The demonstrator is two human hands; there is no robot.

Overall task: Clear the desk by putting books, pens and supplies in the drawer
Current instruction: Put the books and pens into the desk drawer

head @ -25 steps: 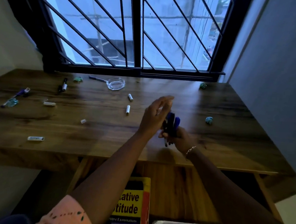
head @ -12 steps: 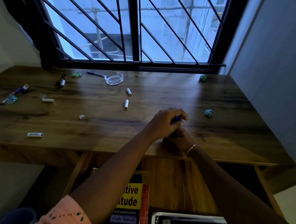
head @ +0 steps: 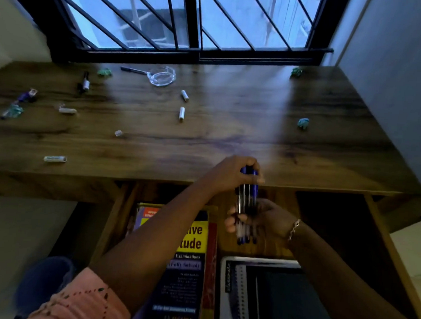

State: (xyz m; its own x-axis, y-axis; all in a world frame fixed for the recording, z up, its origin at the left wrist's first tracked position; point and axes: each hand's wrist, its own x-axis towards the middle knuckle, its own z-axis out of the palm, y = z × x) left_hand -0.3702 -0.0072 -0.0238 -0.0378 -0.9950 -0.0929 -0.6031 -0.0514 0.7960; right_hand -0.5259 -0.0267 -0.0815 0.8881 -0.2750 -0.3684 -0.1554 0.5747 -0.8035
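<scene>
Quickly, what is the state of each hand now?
Left hand: grips the top of the pen bundle.
Right hand: holds the same bundle lower down.

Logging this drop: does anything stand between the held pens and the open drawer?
Nothing visible. The left hand and right hand hold the pens over bare drawer floor, beside the yellow book, beyond the notebook.

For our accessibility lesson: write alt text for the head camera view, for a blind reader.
Left hand and right hand hold blue-capped pens above the open drawer, which holds a yellow book and spiral notebook. Small supplies litter the desk.
</scene>
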